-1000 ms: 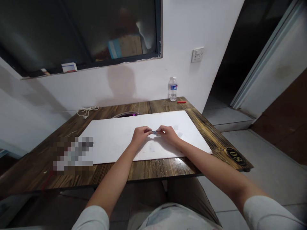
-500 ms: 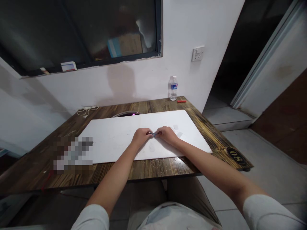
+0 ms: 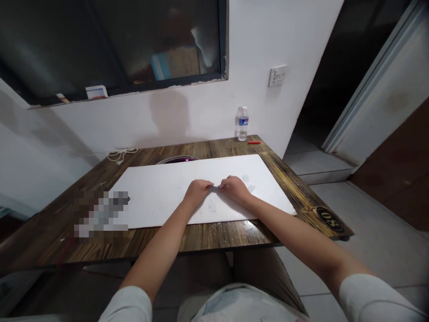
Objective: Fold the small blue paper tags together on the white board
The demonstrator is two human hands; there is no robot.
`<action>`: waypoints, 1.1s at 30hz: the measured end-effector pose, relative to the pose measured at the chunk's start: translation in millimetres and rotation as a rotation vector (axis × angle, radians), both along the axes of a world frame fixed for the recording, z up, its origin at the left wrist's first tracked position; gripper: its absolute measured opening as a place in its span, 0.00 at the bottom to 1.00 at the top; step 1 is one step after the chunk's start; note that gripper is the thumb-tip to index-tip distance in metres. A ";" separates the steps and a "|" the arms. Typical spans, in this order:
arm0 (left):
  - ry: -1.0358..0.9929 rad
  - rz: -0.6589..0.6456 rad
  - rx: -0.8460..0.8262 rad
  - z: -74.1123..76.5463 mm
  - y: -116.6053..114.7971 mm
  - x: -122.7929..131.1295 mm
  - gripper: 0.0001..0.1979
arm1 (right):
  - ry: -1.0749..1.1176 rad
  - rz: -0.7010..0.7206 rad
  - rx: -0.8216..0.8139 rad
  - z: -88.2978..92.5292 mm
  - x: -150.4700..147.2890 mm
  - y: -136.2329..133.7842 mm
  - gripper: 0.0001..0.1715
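Between my two hands is a small blue-grey piece, narrow and too small to name (image 3: 215, 188). My left hand (image 3: 197, 192) pinches its left end between thumb and fingers. At the other end, the closed fingers of my right hand (image 3: 235, 188) grip it. Both hands are low over a white board (image 3: 154, 192) that lies on the wooden table. Close to my wrists, a small pale scrap (image 3: 212, 205) lies on the board. Another pale scrap (image 3: 246, 178) is just beyond my right hand.
A water bottle (image 3: 243, 127) stands at the table's back right, beside a red stick-like item (image 3: 254, 142). A white cable (image 3: 121, 154) lies back left. A dark round object (image 3: 177, 159) shows behind the board. Blurred items cover the board's left end.
My left fingertips have shifted slightly and look straighter on the small piece. Both arms stay in nearly the same place.
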State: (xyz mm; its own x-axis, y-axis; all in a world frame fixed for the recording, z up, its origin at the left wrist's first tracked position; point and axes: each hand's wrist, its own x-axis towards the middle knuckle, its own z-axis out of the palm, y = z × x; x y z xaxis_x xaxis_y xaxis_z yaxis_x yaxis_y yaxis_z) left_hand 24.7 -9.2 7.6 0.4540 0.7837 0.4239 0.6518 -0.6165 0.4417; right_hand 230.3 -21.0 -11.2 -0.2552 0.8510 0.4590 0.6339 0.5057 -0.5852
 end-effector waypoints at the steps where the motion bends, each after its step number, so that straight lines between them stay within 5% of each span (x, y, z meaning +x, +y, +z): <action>1: 0.009 -0.009 0.009 -0.3 0.0 -0.2 0.11 | -0.012 0.001 -0.006 -0.5 -0.1 -0.1 0.00; 21: -0.002 0.021 -0.064 6.0 -7.8 5.3 0.08 | 0.076 0.025 0.014 -3.4 -0.8 1.0 0.04; 28: -0.124 -0.035 -0.112 10.0 -9.9 7.0 0.05 | 0.223 0.098 -0.028 4.9 1.2 0.1 0.04; 33: -0.375 0.099 -0.205 13.1 -5.7 5.4 0.13 | 0.407 0.039 -0.065 17.1 10.2 -0.2 0.08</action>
